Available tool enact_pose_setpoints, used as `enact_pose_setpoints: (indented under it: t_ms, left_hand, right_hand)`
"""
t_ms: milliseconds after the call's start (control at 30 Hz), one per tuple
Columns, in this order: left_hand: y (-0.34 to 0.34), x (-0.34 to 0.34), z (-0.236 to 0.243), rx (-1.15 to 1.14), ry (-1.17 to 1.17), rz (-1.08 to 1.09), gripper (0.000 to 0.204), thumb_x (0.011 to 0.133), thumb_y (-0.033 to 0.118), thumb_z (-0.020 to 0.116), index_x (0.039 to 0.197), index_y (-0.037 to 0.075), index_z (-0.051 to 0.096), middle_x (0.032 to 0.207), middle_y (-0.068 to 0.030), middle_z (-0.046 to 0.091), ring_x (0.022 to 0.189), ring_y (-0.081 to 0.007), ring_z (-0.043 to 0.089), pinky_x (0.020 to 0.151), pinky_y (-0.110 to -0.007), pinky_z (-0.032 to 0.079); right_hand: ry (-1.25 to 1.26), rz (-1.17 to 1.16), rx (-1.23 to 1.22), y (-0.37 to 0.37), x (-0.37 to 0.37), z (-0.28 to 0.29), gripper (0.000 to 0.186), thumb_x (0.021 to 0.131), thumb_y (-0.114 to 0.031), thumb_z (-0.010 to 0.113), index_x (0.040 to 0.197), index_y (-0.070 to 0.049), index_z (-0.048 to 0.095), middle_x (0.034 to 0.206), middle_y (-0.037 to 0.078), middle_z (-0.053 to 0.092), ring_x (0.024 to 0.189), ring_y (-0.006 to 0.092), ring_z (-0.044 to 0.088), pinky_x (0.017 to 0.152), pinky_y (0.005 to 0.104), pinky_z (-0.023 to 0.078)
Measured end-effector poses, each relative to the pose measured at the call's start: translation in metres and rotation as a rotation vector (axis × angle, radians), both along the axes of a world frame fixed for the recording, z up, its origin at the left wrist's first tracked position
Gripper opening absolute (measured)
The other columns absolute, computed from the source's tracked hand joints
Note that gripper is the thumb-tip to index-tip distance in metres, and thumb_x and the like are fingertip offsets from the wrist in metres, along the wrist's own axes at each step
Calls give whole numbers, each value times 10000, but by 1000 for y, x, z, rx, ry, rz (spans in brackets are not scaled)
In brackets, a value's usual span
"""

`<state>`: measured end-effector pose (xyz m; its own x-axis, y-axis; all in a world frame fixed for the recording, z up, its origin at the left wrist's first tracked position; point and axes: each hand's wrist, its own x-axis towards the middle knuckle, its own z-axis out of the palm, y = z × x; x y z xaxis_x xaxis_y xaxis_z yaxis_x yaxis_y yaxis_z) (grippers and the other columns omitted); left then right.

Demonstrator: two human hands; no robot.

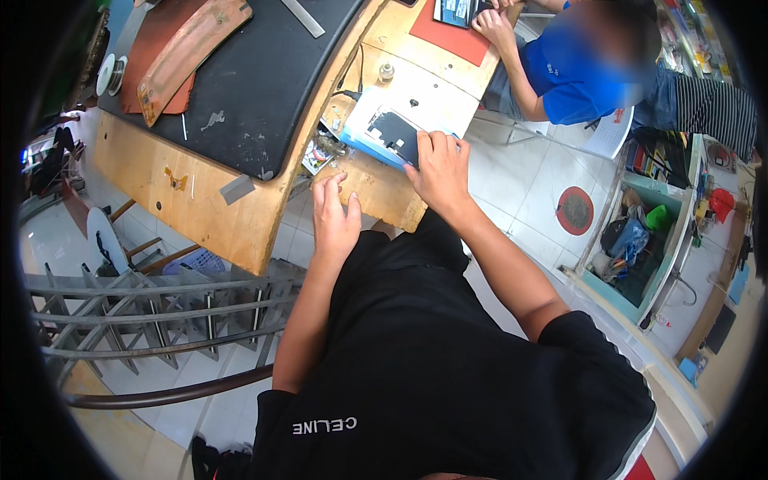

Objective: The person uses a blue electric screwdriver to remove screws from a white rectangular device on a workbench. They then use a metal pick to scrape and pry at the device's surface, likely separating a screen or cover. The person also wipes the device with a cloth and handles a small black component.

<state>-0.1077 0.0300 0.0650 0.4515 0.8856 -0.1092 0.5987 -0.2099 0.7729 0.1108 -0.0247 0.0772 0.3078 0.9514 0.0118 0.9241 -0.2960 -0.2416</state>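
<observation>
My right hand [442, 172] grips the near right end of a flat black panel [390, 132] with pale patches, perhaps an opened device. Its thumb lies along the near edge and its fingers reach over the far side, hiding that end. Beneath the panel is a blue-and-white pad [360, 136] on the wooden bench [376, 190]. My left hand [336, 216] hovers by the bench's near edge, holding nothing, its fingers apart and slightly curled. Close to its fingertips, small parts and scraps [322, 152] fill a gap between the two bench tops.
A small glass bottle [386, 73] stands beyond the pad. On the left, a black mat [264, 88] bears a curved worn board [192, 48] and a metal ruler [302, 16]. Across the bench sits a person in a blue shirt [564, 72]. A metal railing [160, 312] runs lower left.
</observation>
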Motion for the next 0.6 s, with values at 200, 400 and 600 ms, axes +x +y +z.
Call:
enact_pose_setpoints:
  t_ms: [200, 400, 600]
  left_hand:
    - [-6, 1, -1, -18, -9, -47, 395, 903, 43, 652, 1288, 9, 572, 1201, -222, 566, 1074, -369, 612, 946, -450, 509]
    - [-9, 1, -13, -312, -65, -32, 354, 938, 56, 643, 1283, -4, 585, 1221, -193, 614, 1089, -290, 638, 951, -409, 518]
    - [-21, 19, -7, -1010, -645, 196, 276, 1029, 134, 612, 1274, 6, 606, 1168, -93, 671, 1069, -192, 646, 946, -361, 523]
  right_hand:
    - [-15, -12, -4, -2, -4, -5, 637, 725, -299, 871, 1230, -7, 613, 1062, 122, 595, 1036, 285, 574, 938, 458, 394]
    - [57, -58, -44, -11, -12, 2, 589, 718, -294, 860, 1180, -13, 627, 1040, 127, 588, 1016, 302, 569, 892, 449, 399]
    - [955, -140, -170, -39, 3, 29, 517, 838, -275, 826, 1217, 19, 634, 1115, 121, 653, 1080, 249, 632, 1013, 437, 467]
